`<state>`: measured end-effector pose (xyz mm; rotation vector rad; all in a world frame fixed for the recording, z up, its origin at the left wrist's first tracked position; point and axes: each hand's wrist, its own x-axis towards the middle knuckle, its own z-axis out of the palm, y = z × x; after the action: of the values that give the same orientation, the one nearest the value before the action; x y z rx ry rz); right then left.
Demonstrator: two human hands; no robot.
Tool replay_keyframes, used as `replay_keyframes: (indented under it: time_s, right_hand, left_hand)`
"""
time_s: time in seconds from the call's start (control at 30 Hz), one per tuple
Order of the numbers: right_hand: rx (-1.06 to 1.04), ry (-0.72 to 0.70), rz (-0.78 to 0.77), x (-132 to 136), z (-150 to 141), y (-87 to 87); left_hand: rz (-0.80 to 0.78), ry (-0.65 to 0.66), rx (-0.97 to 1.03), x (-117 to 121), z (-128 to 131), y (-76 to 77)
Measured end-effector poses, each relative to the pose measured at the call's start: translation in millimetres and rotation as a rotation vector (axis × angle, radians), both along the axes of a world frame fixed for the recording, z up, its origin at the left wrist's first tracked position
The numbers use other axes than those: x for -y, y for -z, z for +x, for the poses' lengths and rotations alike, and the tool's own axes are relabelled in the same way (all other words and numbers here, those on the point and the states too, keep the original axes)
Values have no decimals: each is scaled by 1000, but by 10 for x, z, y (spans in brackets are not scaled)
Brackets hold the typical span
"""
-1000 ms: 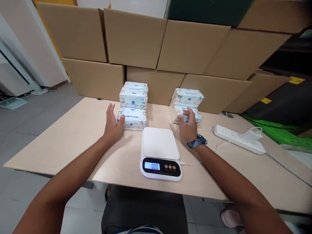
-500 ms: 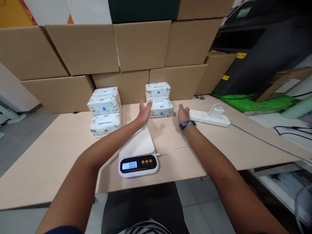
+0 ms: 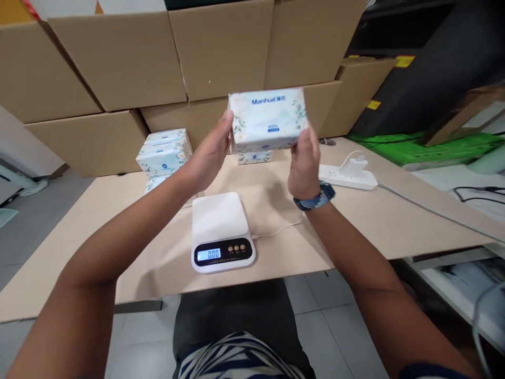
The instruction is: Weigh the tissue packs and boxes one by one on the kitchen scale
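Observation:
Between my two hands a tissue pack [image 3: 268,118] is held up above the table, its printed top tilted toward me. My left hand [image 3: 213,152] grips its left end, and my right hand [image 3: 305,163] its right end, thumb on the near corner. Behind and below it, another tissue pack [image 3: 254,158] shows only in part on the table. Nearer to me sits a white digital scale [image 3: 220,216] with a bare plate; its lit display [image 3: 209,255] reads 0.00. To the left stands a stack of tissue packs [image 3: 163,155], partly covered by my left arm.
Cardboard boxes [image 3: 118,60] are piled along the back of the wooden table [image 3: 158,279]. A white power strip [image 3: 347,176] with a plug lies at the right, its cable running to the right edge. A thin white cord [image 3: 280,230] leads from the scale.
My hands have closed on the upper tissue pack of the right stack and lifted it up toward me. The pack below stays on the table. The scale still reads 0.00.

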<state>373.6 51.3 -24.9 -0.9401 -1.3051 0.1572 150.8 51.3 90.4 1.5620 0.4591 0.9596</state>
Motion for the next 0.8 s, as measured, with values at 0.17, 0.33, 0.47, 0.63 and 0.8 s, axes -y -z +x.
replay_keyframes:
  time_s: [0.17,0.33,0.47,0.63,0.8]
  right_hand:
    - [41,-144,154,585,-514,230]
    - [82,-154,-42,808,-833,592]
    - [29,-187,-167,854,-900,702]
    - [22,-151,-211,831,-852,711]
    - [76,-100,-215,814,-805,672]
  left_hand:
    - [-124,-13,-94,726,-891,-45]
    - [-334,-61,-37,777,-1394,472]
    - [-357,-1,-86,731,-1619,865]
    - [8,-62,-401,659,-1760,1253]
    - [299,5,-404,601,-1727,1550]
